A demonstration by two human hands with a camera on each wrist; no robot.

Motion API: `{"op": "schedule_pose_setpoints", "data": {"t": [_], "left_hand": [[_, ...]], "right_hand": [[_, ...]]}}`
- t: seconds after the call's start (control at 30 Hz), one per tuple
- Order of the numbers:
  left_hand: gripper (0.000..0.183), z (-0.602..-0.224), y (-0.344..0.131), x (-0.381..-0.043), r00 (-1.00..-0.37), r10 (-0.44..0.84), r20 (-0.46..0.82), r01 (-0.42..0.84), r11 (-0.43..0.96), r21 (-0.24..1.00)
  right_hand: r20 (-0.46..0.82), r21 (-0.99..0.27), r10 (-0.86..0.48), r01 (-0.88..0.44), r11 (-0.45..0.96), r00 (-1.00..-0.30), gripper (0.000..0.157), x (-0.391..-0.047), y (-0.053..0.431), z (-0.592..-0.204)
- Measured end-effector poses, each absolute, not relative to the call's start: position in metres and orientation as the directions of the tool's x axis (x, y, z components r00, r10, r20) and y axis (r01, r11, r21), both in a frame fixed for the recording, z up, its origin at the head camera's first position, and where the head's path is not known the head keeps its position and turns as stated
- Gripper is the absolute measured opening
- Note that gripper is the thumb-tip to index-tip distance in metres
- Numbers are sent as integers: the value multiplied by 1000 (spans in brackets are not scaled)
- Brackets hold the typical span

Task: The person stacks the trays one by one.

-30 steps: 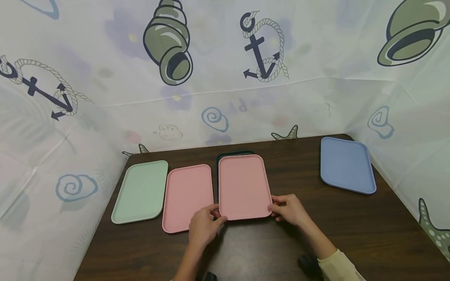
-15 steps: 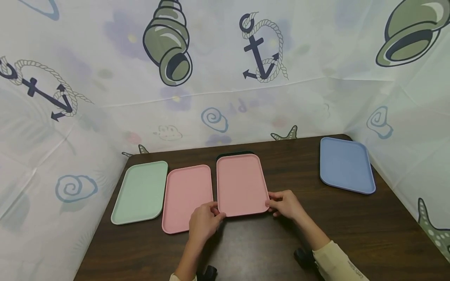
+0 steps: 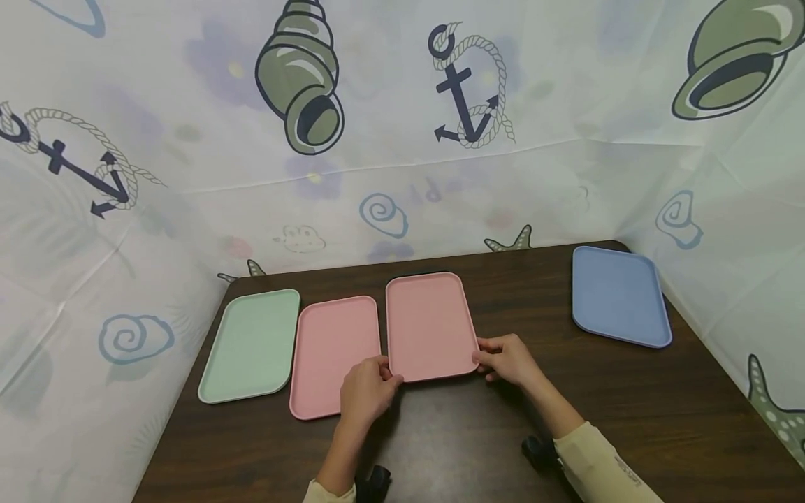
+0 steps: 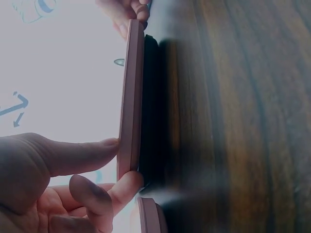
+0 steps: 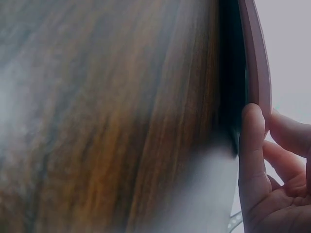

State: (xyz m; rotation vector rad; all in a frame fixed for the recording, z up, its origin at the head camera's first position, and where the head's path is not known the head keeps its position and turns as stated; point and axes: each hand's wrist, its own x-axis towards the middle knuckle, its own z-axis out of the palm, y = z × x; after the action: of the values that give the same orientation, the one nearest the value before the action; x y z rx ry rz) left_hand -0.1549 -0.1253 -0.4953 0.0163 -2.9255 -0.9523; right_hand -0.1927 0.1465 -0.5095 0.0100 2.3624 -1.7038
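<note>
In the head view a pink tray (image 3: 430, 325) lies over a dark tray, of which only a thin line shows past the far rim. My left hand (image 3: 367, 390) pinches the pink tray's near left corner. At the near right corner my right hand (image 3: 508, 360) pinches it between thumb and fingers. The left wrist view shows the left thumb (image 4: 92, 154) on top and a finger beneath the rim, with the dark tray (image 4: 150, 111) just under it. From the right wrist, the pink rim (image 5: 257, 63) sits close above the dark tray (image 5: 232, 68); whether they touch, I cannot tell.
A second pink tray (image 3: 336, 349) lies directly left, partly behind the left hand. Farther left is a light green tray (image 3: 250, 346). A blue tray (image 3: 621, 297) sits at the right back of the dark wooden table (image 3: 459, 447). Patterned cloth (image 3: 402, 168) surrounds the table.
Both hands have moved the pink tray away from the person and slightly left. It now covers nearly all of the dark tray, whose left and far edges showed earlier.
</note>
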Motion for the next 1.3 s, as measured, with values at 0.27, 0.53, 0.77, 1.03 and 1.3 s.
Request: {"op": "schedule_pose_setpoints", "data": {"t": [0.27, 0.53, 0.77, 1.03, 1.3], "left_hand": [[14, -494, -126, -157, -998, -44, 49, -8, 814, 581], [13, -493, -128, -160, -998, -43, 43, -10, 810, 587], [13, -494, -127, -161, -998, -37, 49, -1, 811, 585], [14, -494, -124, -160, -996, -29, 81, 23, 821, 571], [24, -496, -122, -159, -993, -51, 108, 19, 828, 560]], "right_hand": [[-179, -939, -138, 128, 318, -974, 37, -195, 144, -509], [-194, -937, -125, 146, 318, -973, 36, -196, 143, -509], [-196, -937, -104, 155, 312, -975, 37, -197, 142, -513], [-198, -939, -97, 161, 304, -975, 38, -197, 141, -514], [-181, -928, -97, 138, 346, -979, 40, -198, 141, -515]]}}
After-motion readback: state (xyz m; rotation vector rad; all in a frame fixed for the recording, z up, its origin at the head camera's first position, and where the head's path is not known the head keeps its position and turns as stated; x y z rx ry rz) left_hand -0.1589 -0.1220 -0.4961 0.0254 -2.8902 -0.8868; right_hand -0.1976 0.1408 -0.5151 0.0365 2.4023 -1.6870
